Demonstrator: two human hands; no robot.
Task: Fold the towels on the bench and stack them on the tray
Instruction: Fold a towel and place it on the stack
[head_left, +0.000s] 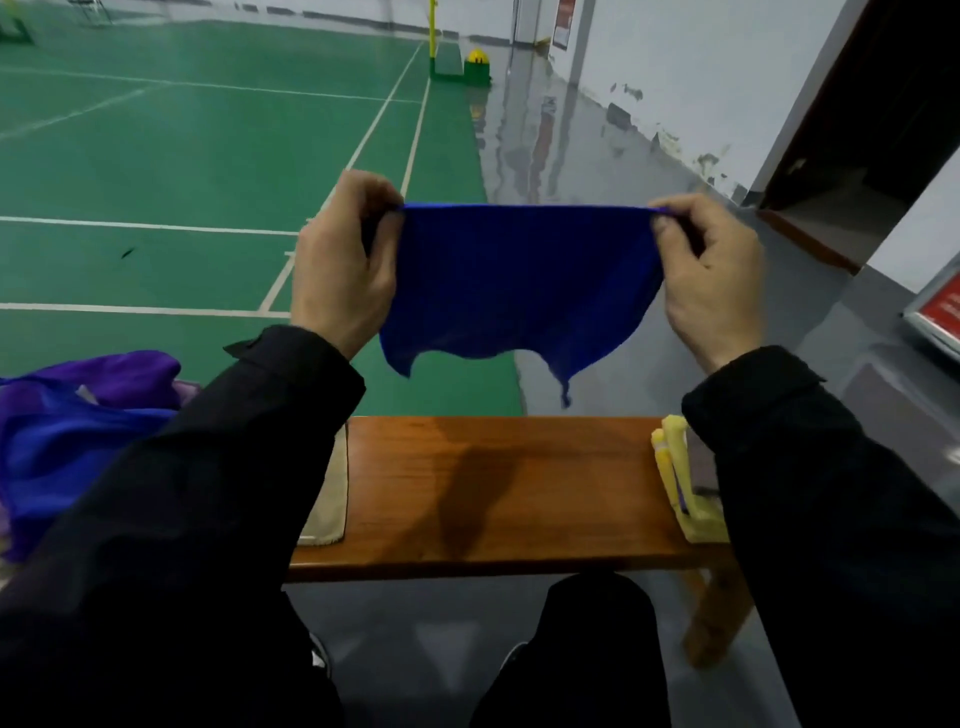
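Observation:
A dark blue towel (519, 286) hangs in the air above the wooden bench (498, 493), stretched flat between both hands. My left hand (343, 260) pinches its upper left corner and my right hand (711, 275) pinches its upper right corner. The lower edge hangs loose and wavy above the bench's far edge. A pale yellow tray (680, 478) sits at the bench's right end, mostly hidden by my right sleeve. A heap of purple and blue towels (78, 431) lies at the left, and a beige cloth (327, 499) lies flat beside it, partly under my left sleeve.
Beyond the bench lie a green sports court (182, 171) with white lines and a grey floor (597, 156). A yellow post base (475, 67) stands far off. A dark doorway (883, 130) is at the right. My knees and shoes show below the bench.

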